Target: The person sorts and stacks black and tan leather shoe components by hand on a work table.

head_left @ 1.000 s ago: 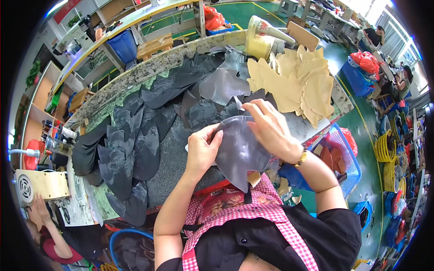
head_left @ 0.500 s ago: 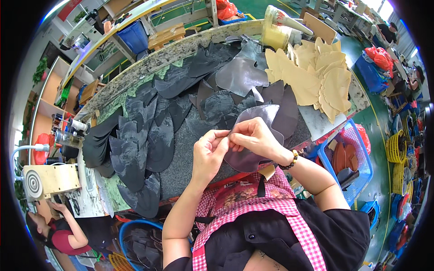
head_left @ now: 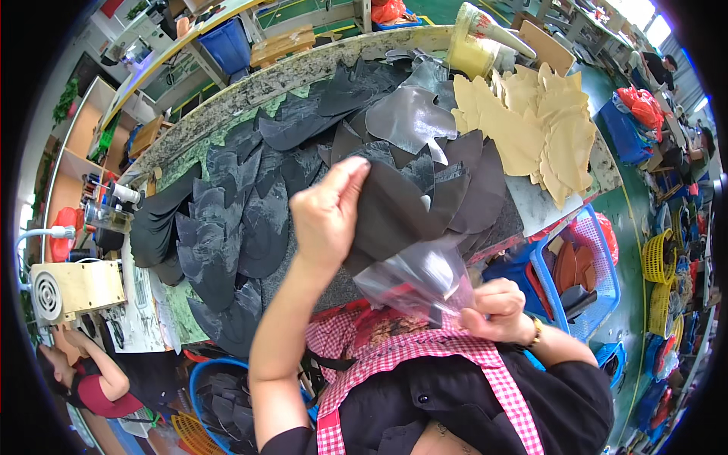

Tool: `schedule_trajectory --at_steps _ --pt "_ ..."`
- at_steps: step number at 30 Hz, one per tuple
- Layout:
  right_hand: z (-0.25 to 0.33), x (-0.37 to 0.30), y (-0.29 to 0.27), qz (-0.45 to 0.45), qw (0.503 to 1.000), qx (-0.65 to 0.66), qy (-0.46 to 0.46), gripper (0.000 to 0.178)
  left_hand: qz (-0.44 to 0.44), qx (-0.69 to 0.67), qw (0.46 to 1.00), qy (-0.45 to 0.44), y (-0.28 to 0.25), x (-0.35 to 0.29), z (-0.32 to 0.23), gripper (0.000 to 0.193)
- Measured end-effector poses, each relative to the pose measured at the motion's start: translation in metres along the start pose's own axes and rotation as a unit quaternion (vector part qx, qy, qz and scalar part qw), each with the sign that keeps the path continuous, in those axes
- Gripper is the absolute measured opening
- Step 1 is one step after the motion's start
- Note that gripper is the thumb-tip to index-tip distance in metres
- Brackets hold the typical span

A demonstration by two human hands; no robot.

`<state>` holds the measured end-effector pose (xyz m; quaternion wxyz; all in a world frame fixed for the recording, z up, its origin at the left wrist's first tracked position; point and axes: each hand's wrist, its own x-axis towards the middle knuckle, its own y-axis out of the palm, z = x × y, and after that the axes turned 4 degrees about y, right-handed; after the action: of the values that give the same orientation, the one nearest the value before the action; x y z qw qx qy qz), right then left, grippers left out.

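My left hand [head_left: 327, 216] pinches the upper left edge of a dark leather piece [head_left: 398, 205], held up over the worktable. In my right hand [head_left: 497, 309], lower and to the right, the fingers are closed on a clear plastic film [head_left: 413, 280]. That film stretches from the lower part of the piece toward me and looks partly peeled back. Beyond the piece lies a glossy dark cut-out [head_left: 406, 121]. Overlapping black cut-outs [head_left: 212, 250] cover the left and middle of the table.
Tan cut-outs [head_left: 508, 121] are heaped at the far right, beside a yellowish tub [head_left: 472, 51]. A blue basket [head_left: 607, 303] stands off the table's right side. Black scraps fill a blue-rimmed container [head_left: 199, 387] at lower left. Another person [head_left: 102, 379] is at the left end.
My hands were together at the glossy piece's edge; now they are apart. My right hand has drawn the clear film down and right, while my left hand has risen with the leather piece.
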<state>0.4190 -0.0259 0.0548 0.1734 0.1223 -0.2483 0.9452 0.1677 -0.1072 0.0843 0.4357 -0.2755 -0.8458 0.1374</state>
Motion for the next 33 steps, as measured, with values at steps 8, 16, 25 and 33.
schedule_trajectory --at_steps 8,16,25,33 --pt "0.022 -0.013 -0.055 0.194 0.829 0.395 0.346 0.079 0.202 0.117 0.901 0.366 -0.022 0.019 -0.068 0.022" --pt "0.005 0.061 -0.002 -0.042 0.63 0.717 0.296 0.037 0.382 -0.324 0.851 -0.155 -0.022 -0.109 -0.04 0.024" --pt "0.026 0.093 -0.014 0.068 0.996 -0.055 -0.02 0.024 -0.031 -0.365 0.925 -0.097 -0.05 -0.091 -0.004 0.023" --pt "-0.044 0.121 -0.018 -0.095 0.975 -0.16 0.124 0.011 0.076 -0.304 0.881 -0.356 -0.016 -0.062 0.053 0.02"
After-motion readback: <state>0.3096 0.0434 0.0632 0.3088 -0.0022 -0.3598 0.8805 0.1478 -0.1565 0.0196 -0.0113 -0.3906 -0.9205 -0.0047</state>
